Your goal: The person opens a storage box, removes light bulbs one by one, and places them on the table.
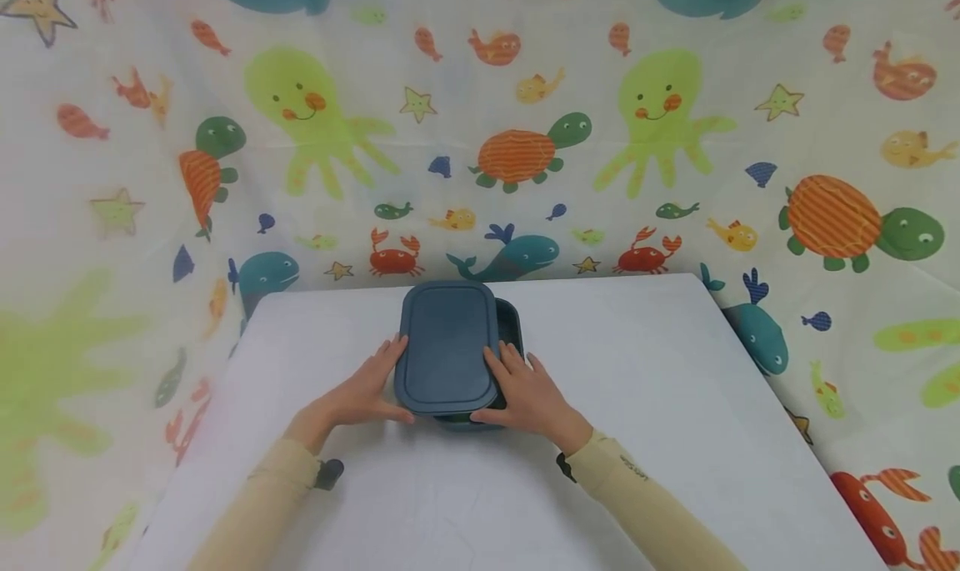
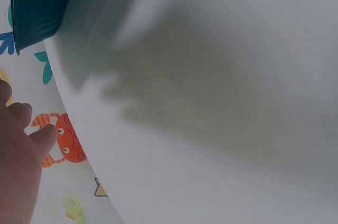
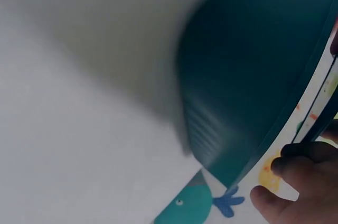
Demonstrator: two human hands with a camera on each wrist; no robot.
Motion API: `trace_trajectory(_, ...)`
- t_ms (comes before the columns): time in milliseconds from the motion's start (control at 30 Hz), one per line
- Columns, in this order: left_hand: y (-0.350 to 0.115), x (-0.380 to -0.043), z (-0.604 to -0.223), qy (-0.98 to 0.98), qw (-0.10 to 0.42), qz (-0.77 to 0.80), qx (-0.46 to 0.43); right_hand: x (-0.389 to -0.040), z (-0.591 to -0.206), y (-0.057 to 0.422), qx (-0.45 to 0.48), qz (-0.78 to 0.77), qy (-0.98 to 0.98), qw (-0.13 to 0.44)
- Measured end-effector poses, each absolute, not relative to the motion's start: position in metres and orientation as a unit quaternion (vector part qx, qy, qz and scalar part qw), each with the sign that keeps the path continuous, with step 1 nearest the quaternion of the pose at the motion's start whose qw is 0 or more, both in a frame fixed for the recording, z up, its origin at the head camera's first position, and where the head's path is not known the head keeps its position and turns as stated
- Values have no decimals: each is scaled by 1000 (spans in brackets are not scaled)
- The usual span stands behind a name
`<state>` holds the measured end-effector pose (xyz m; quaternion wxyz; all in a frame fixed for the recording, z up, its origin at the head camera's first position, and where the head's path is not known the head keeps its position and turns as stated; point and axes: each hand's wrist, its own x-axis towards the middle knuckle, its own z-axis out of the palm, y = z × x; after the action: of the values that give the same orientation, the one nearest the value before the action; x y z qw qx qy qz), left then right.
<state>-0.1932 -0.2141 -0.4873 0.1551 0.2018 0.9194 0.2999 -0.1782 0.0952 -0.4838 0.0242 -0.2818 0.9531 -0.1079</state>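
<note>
A dark blue-grey rectangular lid [image 1: 447,346] with rounded corners lies over a matching deep container [image 1: 465,427], shifted toward its left. The container's right side shows past the lid; most of its inside is hidden. My left hand [image 1: 360,392] holds the lid by its left edge, thumb at the near left corner. On the other side my right hand [image 1: 528,394] grips the lid's right edge, thumb toward the near corner. In the right wrist view a gap separates the lid [image 3: 323,122] from the container's rim. The left wrist view shows the container [image 2: 39,7] at upper left.
The container stands near the far edge of a white table [image 1: 645,388]. Behind it and along both sides hangs a cloth [image 1: 442,79] printed with sea animals. Dark wrist devices [image 1: 328,474] sit under the beige sleeves [image 1: 645,496].
</note>
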Motion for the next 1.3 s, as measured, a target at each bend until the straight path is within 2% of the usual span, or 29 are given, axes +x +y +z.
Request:
trace_trajectory(667, -265, -163, -490, 931, 151, 287, 169, -166, -491, 42, -298, -93, 949, 44)
trace_trajectory(1300, -293, -143, -495, 934, 156, 285, 147, -157, -497, 13, -324, -62, 944, 14)
